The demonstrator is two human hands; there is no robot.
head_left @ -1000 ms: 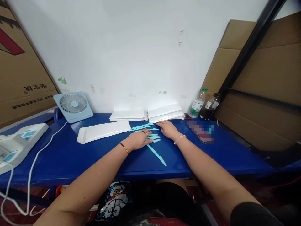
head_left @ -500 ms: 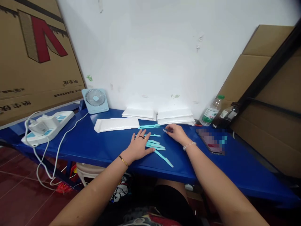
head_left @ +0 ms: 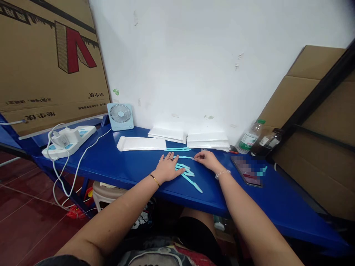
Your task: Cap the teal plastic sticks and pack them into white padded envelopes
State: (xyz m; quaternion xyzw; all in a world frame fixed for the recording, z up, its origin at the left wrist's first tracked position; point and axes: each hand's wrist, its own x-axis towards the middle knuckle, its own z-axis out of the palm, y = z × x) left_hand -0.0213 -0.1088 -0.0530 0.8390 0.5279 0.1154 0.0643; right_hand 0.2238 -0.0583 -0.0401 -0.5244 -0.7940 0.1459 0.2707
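My left hand [head_left: 168, 168] lies flat on the blue table [head_left: 133, 170], fingers spread, resting on a loose bunch of light-blue plastic sticks [head_left: 188, 173]. My right hand [head_left: 206, 159] sits just right of it, fingers curled in a pinch on the end of one blue stick [head_left: 186, 157]. Two more blue sticks [head_left: 177, 149] lie further back. A long white padded envelope [head_left: 141, 143] lies to the left of them. Two stacks of white envelopes [head_left: 208, 140] rest against the wall.
A small blue fan [head_left: 120, 116] stands at the wall. A white power strip [head_left: 69, 141] with cables sits at the table's left end. A phone [head_left: 246, 170] and two bottles [head_left: 251, 137] are on the right. Cardboard boxes [head_left: 50, 62] flank both sides.
The camera has swung left, showing more floor and the left box. My right hand has gone from flat on the table to pinching a blue stick. The left hand stays put.
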